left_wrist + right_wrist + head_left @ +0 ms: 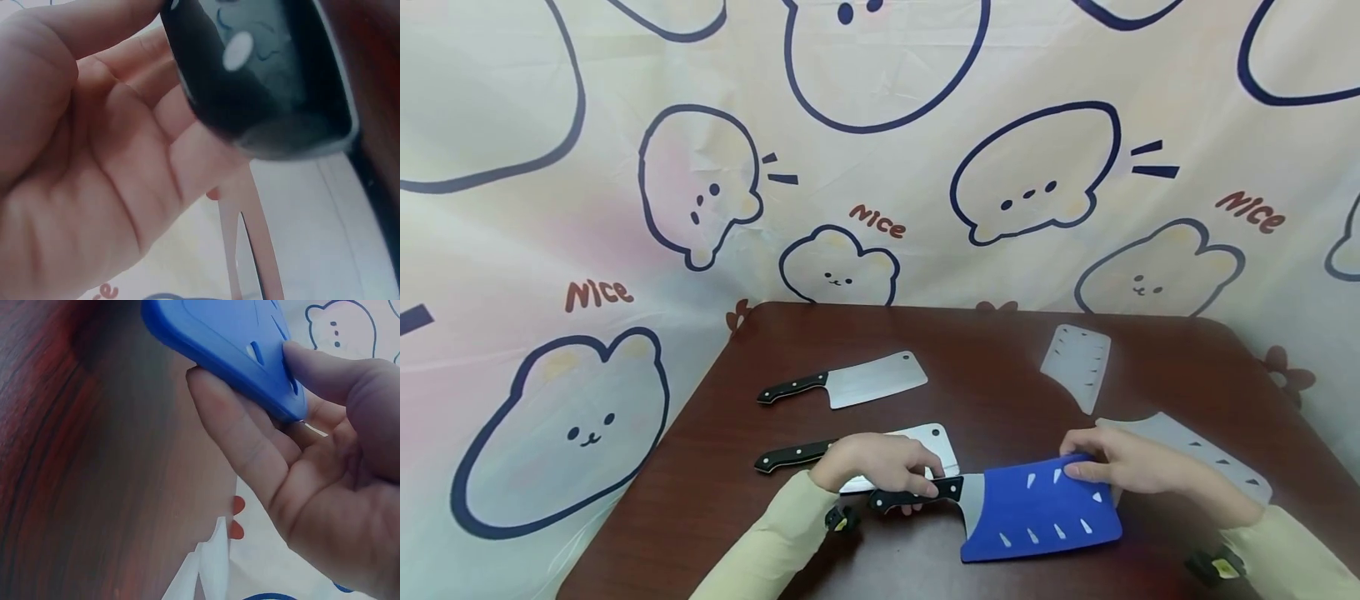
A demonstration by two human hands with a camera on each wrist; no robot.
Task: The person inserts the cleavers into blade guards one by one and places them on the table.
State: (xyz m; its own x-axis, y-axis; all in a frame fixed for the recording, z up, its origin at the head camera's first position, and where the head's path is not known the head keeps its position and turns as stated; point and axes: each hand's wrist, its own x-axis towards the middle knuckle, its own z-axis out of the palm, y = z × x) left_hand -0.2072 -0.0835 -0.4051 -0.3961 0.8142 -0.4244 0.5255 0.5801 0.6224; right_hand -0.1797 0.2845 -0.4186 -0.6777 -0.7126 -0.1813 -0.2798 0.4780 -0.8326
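Observation:
A cleaver with a black riveted handle (895, 498) is held above the table, its blade mostly inside a blue slotted blade cover (1045, 510). My left hand (887, 463) grips that handle; in the left wrist view the handle's black butt (269, 81) stands out beside the palm. At the cover's far right end, my right hand (1120, 462) pinches its edge, thumb on top and fingers beneath, as the right wrist view shows with the blue cover (237, 356). A strip of bare blade (973, 500) shows between handle and cover.
Two bare cleavers lie on the left: one farther back (876, 382), one nearer (793, 456), partly hidden by my left hand. Two pale slotted covers lie on the right, one at the back (1078, 362), one (1202, 450) partly behind my right arm. A patterned cloth (925, 167) hangs behind.

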